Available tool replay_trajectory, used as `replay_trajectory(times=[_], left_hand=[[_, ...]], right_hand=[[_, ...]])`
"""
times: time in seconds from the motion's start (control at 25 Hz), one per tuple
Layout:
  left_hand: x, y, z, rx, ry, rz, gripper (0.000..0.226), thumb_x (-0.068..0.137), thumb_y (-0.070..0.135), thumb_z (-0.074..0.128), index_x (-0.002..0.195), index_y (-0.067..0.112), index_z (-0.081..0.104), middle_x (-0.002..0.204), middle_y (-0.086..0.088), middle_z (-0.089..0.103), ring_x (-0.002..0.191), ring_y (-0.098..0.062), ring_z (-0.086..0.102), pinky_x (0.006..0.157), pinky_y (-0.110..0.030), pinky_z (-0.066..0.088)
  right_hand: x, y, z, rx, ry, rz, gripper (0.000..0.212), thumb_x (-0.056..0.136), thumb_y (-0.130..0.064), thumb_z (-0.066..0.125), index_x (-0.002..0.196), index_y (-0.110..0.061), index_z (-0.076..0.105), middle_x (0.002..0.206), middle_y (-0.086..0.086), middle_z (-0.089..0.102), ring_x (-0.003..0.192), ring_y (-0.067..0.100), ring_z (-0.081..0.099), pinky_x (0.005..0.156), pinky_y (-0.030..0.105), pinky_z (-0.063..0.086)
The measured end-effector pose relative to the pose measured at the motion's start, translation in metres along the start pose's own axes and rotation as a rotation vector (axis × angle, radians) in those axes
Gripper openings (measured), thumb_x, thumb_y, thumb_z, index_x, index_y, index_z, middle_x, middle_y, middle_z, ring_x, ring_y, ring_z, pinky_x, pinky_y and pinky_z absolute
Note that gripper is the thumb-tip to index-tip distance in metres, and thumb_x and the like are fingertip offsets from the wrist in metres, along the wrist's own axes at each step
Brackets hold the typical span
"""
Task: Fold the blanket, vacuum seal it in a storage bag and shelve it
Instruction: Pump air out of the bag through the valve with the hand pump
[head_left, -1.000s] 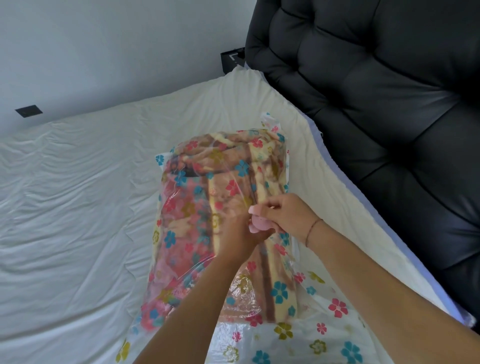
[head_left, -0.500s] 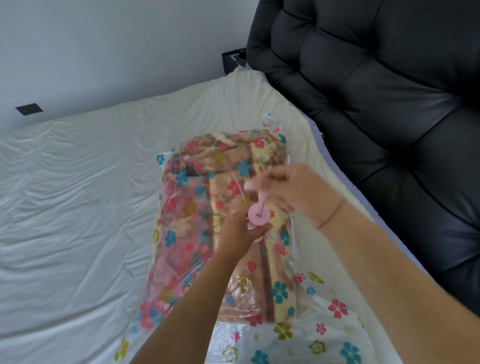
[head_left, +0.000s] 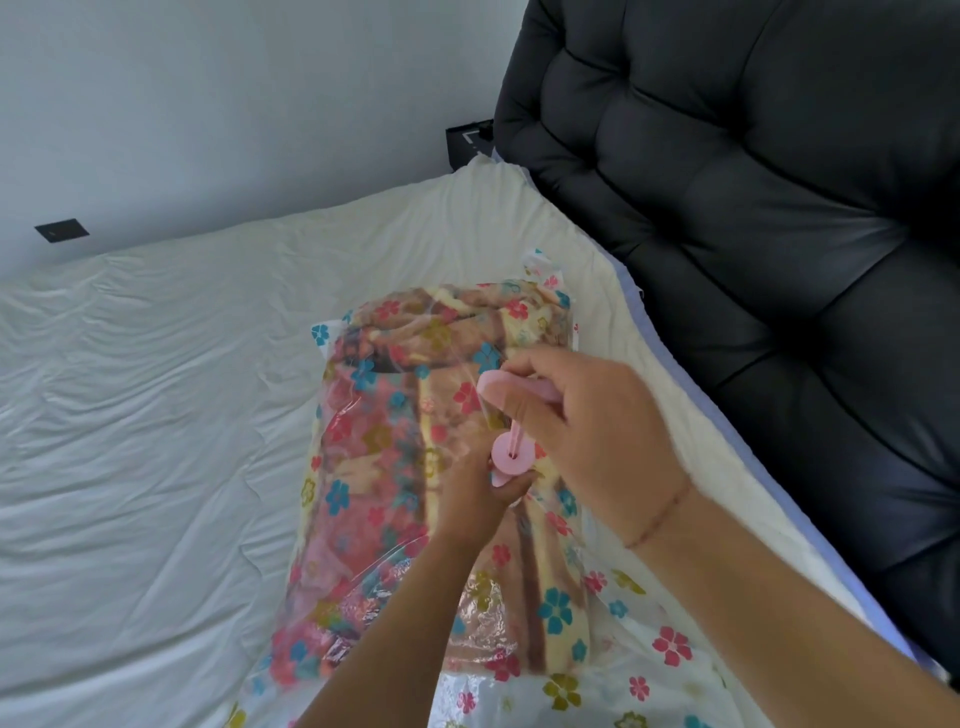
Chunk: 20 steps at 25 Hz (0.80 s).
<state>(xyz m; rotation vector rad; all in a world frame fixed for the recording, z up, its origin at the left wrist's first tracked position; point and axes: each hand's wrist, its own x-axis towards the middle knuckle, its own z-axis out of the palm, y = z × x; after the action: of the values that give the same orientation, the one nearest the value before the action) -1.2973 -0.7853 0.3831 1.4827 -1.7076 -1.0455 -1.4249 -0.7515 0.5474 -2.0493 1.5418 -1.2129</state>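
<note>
A folded patterned blanket lies inside a clear storage bag printed with coloured flowers, on the bed. A small pink hand pump stands on the bag's top. My left hand grips the pump's body near its base. My right hand grips the pink pump handle, which is raised above the body on thin rods. The valve under the pump is hidden by my left hand.
The bed is covered by a wrinkled white sheet. A black tufted headboard runs along the right. A dark nightstand corner sits at the back, and a dark wall socket on the left wall.
My right hand has pulled the pump handle up and away from the pump body, which my left hand keeps held on the bag.
</note>
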Motion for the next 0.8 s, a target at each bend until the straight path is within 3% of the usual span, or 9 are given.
replay_trajectory(times=[0.08, 0.2, 0.24, 0.36, 0.4, 0.48, 0.6, 0.72, 0.8], left_hand=[[-0.002, 0.003, 0.002, 0.022, -0.010, 0.014, 0.027, 0.073, 0.023, 0.076, 0.091, 0.034, 0.059, 0.078, 0.018, 0.065, 0.075, 0.007, 0.060, 0.060, -0.013, 0.041], [-0.005, 0.009, 0.004, 0.029, -0.010, 0.039, 0.020, 0.073, 0.029, 0.072, 0.087, 0.032, 0.058, 0.073, 0.022, 0.061, 0.072, 0.014, 0.057, 0.058, -0.011, 0.040], [-0.004, 0.009, 0.003, 0.007, -0.002, 0.033, 0.025, 0.075, 0.027, 0.074, 0.088, 0.038, 0.057, 0.076, 0.023, 0.062, 0.075, 0.013, 0.058, 0.060, -0.011, 0.041], [0.001, 0.005, 0.001, -0.065, -0.013, 0.016, 0.040, 0.076, 0.022, 0.077, 0.096, 0.048, 0.055, 0.089, 0.018, 0.068, 0.085, 0.002, 0.062, 0.071, -0.012, 0.046], [0.002, 0.003, 0.002, -0.074, -0.019, 0.018, 0.041, 0.076, 0.021, 0.077, 0.097, 0.048, 0.055, 0.091, 0.016, 0.069, 0.088, -0.001, 0.063, 0.073, -0.014, 0.047], [0.000, 0.005, 0.006, -0.079, -0.021, 0.027, 0.041, 0.076, 0.020, 0.077, 0.100, 0.046, 0.057, 0.093, 0.014, 0.070, 0.090, -0.005, 0.064, 0.077, -0.021, 0.050], [0.005, 0.003, 0.009, -0.082, 0.000, 0.042, 0.037, 0.073, 0.030, 0.076, 0.105, 0.041, 0.061, 0.095, 0.014, 0.071, 0.091, -0.006, 0.065, 0.080, -0.031, 0.053], [0.007, 0.003, 0.003, -0.088, 0.008, 0.042, 0.039, 0.074, 0.030, 0.078, 0.104, 0.046, 0.058, 0.097, 0.016, 0.070, 0.094, -0.004, 0.064, 0.082, -0.024, 0.051], [0.006, 0.003, 0.003, -0.092, -0.009, 0.024, 0.040, 0.076, 0.025, 0.078, 0.102, 0.047, 0.057, 0.096, 0.016, 0.070, 0.093, -0.001, 0.064, 0.081, -0.020, 0.050]], right_hand=[[-0.015, 0.020, 0.033, -0.310, -0.004, -0.026, 0.035, 0.096, -0.045, 0.045, 0.100, -0.019, 0.068, 0.071, -0.006, 0.066, 0.062, 0.015, 0.060, 0.061, 0.029, 0.047], [-0.022, 0.039, 0.043, -0.478, -0.295, 0.104, 0.037, 0.100, -0.043, 0.036, 0.119, -0.021, 0.059, 0.090, -0.002, 0.068, 0.078, 0.017, 0.061, 0.068, 0.026, 0.036], [-0.015, 0.036, 0.032, -0.388, -0.255, 0.103, 0.035, 0.099, -0.043, 0.039, 0.119, -0.024, 0.060, 0.090, -0.004, 0.069, 0.075, 0.014, 0.059, 0.065, 0.025, 0.036], [-0.009, 0.018, 0.005, -0.236, 0.217, -0.106, 0.035, 0.095, -0.044, 0.045, 0.104, -0.021, 0.070, 0.073, -0.009, 0.068, 0.058, 0.007, 0.054, 0.055, 0.019, 0.041], [-0.007, 0.018, 0.003, -0.215, 0.233, -0.084, 0.037, 0.096, -0.044, 0.043, 0.102, -0.019, 0.070, 0.073, -0.008, 0.068, 0.058, 0.009, 0.056, 0.056, 0.022, 0.044], [-0.016, 0.027, 0.022, -0.337, 0.040, -0.010, 0.042, 0.098, -0.045, 0.037, 0.106, -0.019, 0.068, 0.078, -0.004, 0.069, 0.063, 0.017, 0.061, 0.062, 0.032, 0.050], [-0.005, 0.032, 0.021, -0.361, -0.232, 0.136, 0.039, 0.098, -0.048, 0.035, 0.118, -0.027, 0.061, 0.088, -0.006, 0.069, 0.077, 0.016, 0.063, 0.071, 0.033, 0.051], [0.008, 0.014, -0.004, -0.168, 0.152, -0.049, 0.031, 0.095, -0.045, 0.048, 0.108, -0.027, 0.069, 0.064, -0.021, 0.055, 0.056, 0.000, 0.049, 0.053, 0.018, 0.042], [0.000, 0.021, 0.000, -0.204, 0.177, -0.041, 0.037, 0.096, -0.048, 0.041, 0.108, -0.025, 0.068, 0.070, -0.014, 0.062, 0.059, 0.007, 0.055, 0.055, 0.022, 0.044]])
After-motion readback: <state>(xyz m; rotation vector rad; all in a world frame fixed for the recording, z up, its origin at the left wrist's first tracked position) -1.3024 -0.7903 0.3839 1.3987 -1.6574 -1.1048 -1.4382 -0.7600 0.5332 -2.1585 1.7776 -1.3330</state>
